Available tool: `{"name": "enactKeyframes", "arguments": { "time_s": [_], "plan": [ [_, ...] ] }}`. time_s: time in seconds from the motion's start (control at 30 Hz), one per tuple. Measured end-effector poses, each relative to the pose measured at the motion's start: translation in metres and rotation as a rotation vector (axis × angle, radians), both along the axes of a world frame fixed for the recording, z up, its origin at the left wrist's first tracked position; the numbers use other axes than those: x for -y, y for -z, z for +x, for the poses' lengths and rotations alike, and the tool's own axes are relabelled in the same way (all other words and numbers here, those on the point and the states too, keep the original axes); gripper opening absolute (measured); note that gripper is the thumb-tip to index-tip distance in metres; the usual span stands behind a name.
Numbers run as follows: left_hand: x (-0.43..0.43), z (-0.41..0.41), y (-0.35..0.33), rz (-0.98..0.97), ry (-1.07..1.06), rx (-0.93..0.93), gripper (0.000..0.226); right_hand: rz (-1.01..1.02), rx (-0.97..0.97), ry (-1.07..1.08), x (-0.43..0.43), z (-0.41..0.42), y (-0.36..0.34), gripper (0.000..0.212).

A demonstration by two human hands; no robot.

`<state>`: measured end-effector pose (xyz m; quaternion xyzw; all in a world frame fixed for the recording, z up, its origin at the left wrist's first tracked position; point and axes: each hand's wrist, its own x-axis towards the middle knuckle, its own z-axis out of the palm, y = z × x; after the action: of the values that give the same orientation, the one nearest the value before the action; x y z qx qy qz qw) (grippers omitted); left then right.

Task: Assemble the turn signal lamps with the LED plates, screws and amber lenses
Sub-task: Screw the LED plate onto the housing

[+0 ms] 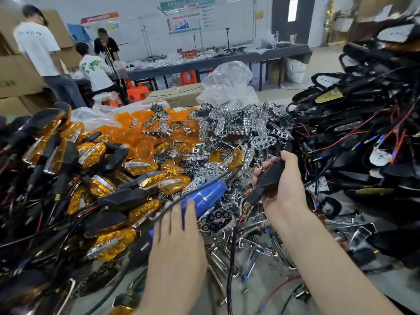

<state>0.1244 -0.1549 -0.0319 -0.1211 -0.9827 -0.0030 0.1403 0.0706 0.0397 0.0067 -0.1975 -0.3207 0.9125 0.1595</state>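
Wired black housings [368, 142] heap on the right, finished amber lamps [95, 160] on the left, silver plates [236, 126] between. The right hand [288, 185] grips one black lamp shell [271, 178] over the plates, its length slanting, stalk end down-left. The left hand [179, 242], fingers straight, touches the blue screwdriver [209, 194]. Wall posters [188, 14] are too blurred to read.

We hold one black lamp housing [269, 178] in our right hand [287, 183], its stem pointing down-left. Finished lamps [100, 185] lie heaped at left, loose amber lenses [138, 130] behind them, shiny LED plates [241, 126] in the middle, wired black housings [363, 137] piled at right
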Motion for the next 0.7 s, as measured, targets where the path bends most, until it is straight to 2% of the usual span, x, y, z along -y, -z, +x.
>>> {"name": "enactKeyframes", "arguments": {
  "time_s": [0.1,0.3,0.43,0.47,0.57,0.67,0.7],
  "plan": [
    [0.007,-0.027,-0.002,-0.052,0.000,-0.053,0.066,0.002,-0.002,-0.003,0.001,0.000,0.001,0.027],
    [0.015,-0.059,-0.008,-0.232,-0.071,0.016,0.073,-0.009,-0.009,-0.017,-0.001,0.000,0.001,0.027],
    [0.021,-0.067,-0.030,-0.238,-0.034,0.100,0.052,-0.022,-0.016,-0.024,-0.001,0.001,0.002,0.027],
    [0.024,-0.068,-0.040,-0.157,-0.023,0.102,0.047,-0.024,-0.015,-0.029,-0.001,0.001,0.002,0.027],
    [0.036,-0.074,-0.079,0.288,-0.006,0.086,0.034,-0.031,-0.023,-0.034,-0.001,0.000,0.001,0.028],
    [0.048,-0.085,-0.123,0.641,0.056,-0.088,0.031,-0.030,-0.044,-0.049,0.002,0.000,0.003,0.028],
    [0.050,-0.090,-0.136,0.823,0.116,-0.114,0.027,-0.029,-0.049,-0.058,0.004,0.000,0.003,0.028]
  ]
}}
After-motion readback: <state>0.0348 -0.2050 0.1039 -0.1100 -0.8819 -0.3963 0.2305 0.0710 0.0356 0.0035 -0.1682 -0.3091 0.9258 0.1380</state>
